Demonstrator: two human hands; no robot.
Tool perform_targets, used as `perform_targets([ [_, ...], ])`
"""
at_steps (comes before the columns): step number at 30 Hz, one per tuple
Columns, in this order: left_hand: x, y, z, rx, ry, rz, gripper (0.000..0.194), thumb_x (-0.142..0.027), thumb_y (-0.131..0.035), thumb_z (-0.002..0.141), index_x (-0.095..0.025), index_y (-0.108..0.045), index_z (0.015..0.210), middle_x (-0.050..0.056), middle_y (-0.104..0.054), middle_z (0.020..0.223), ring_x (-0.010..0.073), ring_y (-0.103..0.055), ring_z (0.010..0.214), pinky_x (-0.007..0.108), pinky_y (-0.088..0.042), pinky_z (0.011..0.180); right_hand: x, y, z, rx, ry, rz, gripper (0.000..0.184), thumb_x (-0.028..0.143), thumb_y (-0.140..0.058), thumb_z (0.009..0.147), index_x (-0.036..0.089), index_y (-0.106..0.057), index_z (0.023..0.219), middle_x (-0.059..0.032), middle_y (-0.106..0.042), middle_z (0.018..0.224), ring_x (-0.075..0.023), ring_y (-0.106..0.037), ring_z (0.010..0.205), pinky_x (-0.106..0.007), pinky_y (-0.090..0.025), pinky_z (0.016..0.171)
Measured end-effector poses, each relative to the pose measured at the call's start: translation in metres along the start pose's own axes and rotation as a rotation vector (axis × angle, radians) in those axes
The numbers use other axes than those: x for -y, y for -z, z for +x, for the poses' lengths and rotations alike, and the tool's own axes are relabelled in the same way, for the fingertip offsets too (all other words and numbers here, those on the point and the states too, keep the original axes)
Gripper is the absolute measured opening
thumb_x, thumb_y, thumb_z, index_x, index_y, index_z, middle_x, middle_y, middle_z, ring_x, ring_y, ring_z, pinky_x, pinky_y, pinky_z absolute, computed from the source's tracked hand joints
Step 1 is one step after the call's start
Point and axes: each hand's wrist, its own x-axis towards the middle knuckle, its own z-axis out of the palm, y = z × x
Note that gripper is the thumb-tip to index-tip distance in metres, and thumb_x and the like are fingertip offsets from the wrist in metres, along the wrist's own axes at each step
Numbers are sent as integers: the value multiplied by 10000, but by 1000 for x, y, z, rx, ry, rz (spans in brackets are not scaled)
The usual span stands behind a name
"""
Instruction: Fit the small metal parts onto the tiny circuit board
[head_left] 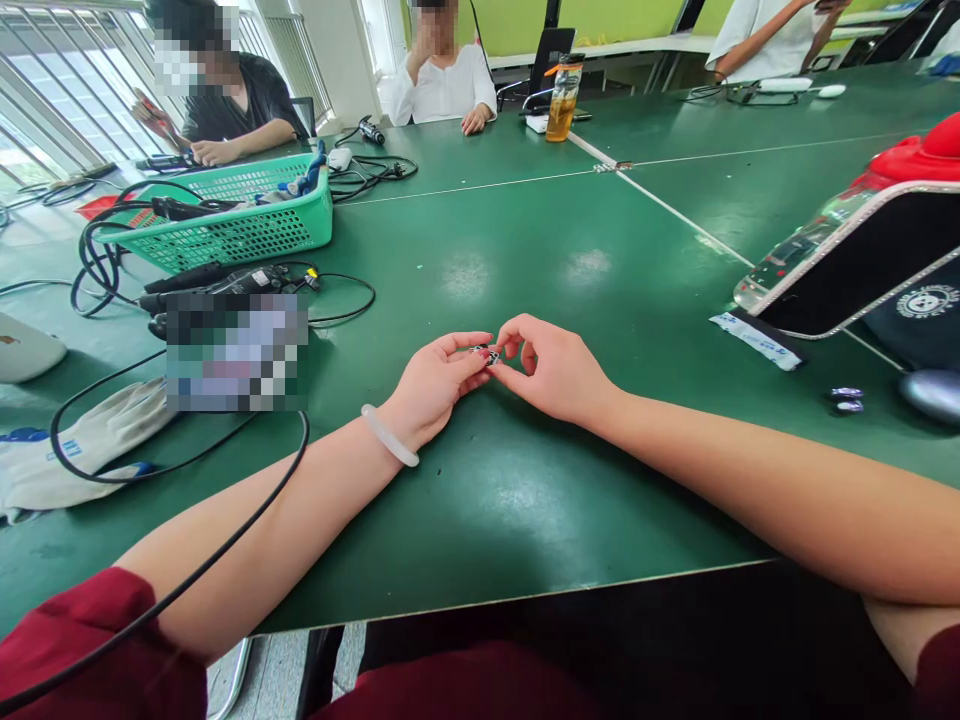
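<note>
Just above the green table, both my hands meet at a small black-and-white patterned piece, too small to name. My left hand, with a pale bangle at the wrist, pinches it between thumb and fingers. From the right, the thumb and curled index finger of my right hand close on the piece's near end. Fingers cover most of it. A black cable passes over my left forearm.
To the left are a green basket of cables and tools, black devices and white gloves. On the right stand a phone, a mouse and two small dark shiny pieces. A bottle and several people are beyond.
</note>
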Motion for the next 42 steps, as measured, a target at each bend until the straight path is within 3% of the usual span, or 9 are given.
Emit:
perform_targets([
  [5, 1, -1, -1, -18, -16, 54, 199, -75, -617, 798, -133, -585, 986, 24, -687, 787, 79, -624, 692, 244, -492, 747, 0, 0, 1, 75, -3, 38, 161, 281, -610, 794, 205, -553, 923, 12, -620, 796, -107, -508, 627, -239, -374, 623],
  [13, 3, 0, 0, 39, -56, 102, 214, -128, -669, 780, -126, -584, 977, 23, -666, 772, 101, -628, 721, 278, -490, 778, 0, -1, -1, 72, 12, 1, 157, 245, -588, 793, 207, -565, 943, 7, -628, 799, -116, -525, 638, -238, -375, 611],
  [20, 2, 0, -1, 51, -81, 136, 267, -113, -598, 829, -153, -542, 1087, 7, -663, 771, 108, -632, 755, 315, -499, 838, 0, -1, -1, 72, 9, -40, 152, 308, -593, 824, 205, -564, 932, 6, -632, 799, -114, -528, 637, -234, -359, 591],
  [32, -1, -1, -1, -26, -45, 105, 307, -87, -595, 814, -151, -530, 1107, 23, -666, 794, 101, -625, 735, 296, -494, 821, -3, -2, -2, 82, 78, -146, 244, 345, -554, 873, 215, -565, 1079, -5, -654, 857, -124, -552, 647, -240, -360, 579],
  [36, -5, 10, 8, -122, -163, 185, 345, -86, -607, 793, -166, -531, 1119, 23, -674, 823, 88, -613, 693, 289, -495, 808, -6, -2, 0, 72, 48, -133, 282, 371, -572, 866, 219, -565, 1103, 1, -648, 830, -121, -541, 624, -243, -368, 580],
  [39, -14, 34, 21, -279, -250, 333, 373, -108, -616, 778, -165, -538, 1138, 42, -686, 859, 107, -624, 701, 303, -504, 796, -9, -2, 2, 78, 14, -109, 273, 400, -553, 879, 220, -576, 1083, 2, -645, 810, -116, -531, 598, -245, -369, 565],
  [42, -32, 68, 28, -478, -308, 809, 356, -130, -587, 791, -169, -585, 1144, 72, -700, 902, 166, -652, 818, 325, -491, 846, -12, -2, 4, 84, -9, -92, 268, 416, -538, 886, 223, -584, 1067, 3, -643, 802, -114, -525, 582, -245, -361, 546],
])
